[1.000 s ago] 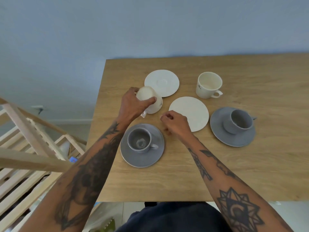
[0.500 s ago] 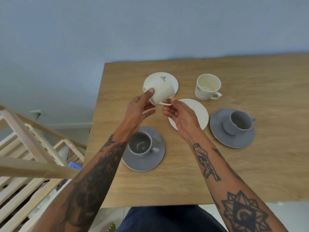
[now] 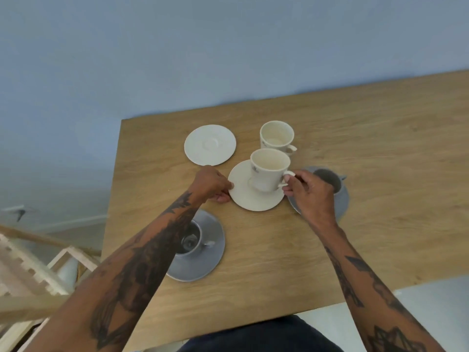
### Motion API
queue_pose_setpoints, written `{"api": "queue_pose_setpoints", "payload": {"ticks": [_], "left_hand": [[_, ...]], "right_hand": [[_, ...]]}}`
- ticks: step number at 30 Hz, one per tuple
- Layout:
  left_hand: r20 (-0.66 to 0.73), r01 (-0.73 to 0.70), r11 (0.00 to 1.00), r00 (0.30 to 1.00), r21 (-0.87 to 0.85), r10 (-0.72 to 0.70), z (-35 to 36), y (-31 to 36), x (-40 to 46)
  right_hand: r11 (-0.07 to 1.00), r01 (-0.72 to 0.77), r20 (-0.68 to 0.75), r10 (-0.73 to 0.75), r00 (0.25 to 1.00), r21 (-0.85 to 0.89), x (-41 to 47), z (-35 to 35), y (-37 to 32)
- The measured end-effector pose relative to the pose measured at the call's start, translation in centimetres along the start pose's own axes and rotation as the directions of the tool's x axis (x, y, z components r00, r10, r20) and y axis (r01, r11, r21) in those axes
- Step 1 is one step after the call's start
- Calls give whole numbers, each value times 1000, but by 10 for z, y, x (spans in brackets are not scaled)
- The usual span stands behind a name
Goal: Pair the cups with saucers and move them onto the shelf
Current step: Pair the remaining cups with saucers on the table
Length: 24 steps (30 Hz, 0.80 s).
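Cream cup (image 3: 269,171) sits upright on cream saucer (image 3: 253,196) mid-table, small dark logo on its side, inside empty and pale. Right hand (image 3: 309,193) pinches its handle, thumb and fingertips closed on the loop; handle mostly covered by fingers. Left hand (image 3: 212,184) grips the saucer's left rim, fingertips hidden under the edge, so can't tell if the saucer is lifted or flat on the wooden table (image 3: 380,174). Second cream cup (image 3: 277,137) stands alone just behind, upright, handle to the right, its lower part blocked by the held cup. Empty cream saucer (image 3: 210,144) lies to the left of it, faint ring in the centre. Grey cup on grey saucer (image 3: 200,255) nearer the person, largely hidden by the left forearm; cup only partly seen. Another grey cup (image 3: 330,179) on grey saucer (image 3: 341,204) behind the right hand, mostly covered. Wooden shelf (image 3: 33,270) at lower left, cut off by the frame and blurred.
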State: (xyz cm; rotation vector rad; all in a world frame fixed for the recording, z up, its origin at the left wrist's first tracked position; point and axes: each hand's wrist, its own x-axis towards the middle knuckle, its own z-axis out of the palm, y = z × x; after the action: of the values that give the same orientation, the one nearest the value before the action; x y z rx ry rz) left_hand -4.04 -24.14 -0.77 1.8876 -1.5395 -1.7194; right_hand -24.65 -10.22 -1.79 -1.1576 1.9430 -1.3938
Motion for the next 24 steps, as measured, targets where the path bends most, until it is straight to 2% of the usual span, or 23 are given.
{"api": "queue_pose_setpoints", "payload": {"ticks": [5, 9, 14, 19, 24], "left_hand": [[17, 75, 994, 997, -74, -74, 0, 0, -1], [56, 107, 993, 993, -42, -105, -8, -8, -8], [106, 86, 988, 989, 130, -100, -12, -12, -17], [194, 0, 949, 979, 314, -64, 1, -8, -26], [242, -26, 926, 968, 378, -71, 16, -4, -30]], "right_hand": [[997, 73, -5, -73, 997, 6, -8, 11, 13], [989, 146, 33, -146, 989, -10, -16, 18, 17], [987, 158, 85, -157, 984, -2, -41, 17, 24], [979, 196, 119, -189, 975, -53, -76, -7, 26], [954, 261, 141, -241, 960, -147, -100, -29, 29]]}}
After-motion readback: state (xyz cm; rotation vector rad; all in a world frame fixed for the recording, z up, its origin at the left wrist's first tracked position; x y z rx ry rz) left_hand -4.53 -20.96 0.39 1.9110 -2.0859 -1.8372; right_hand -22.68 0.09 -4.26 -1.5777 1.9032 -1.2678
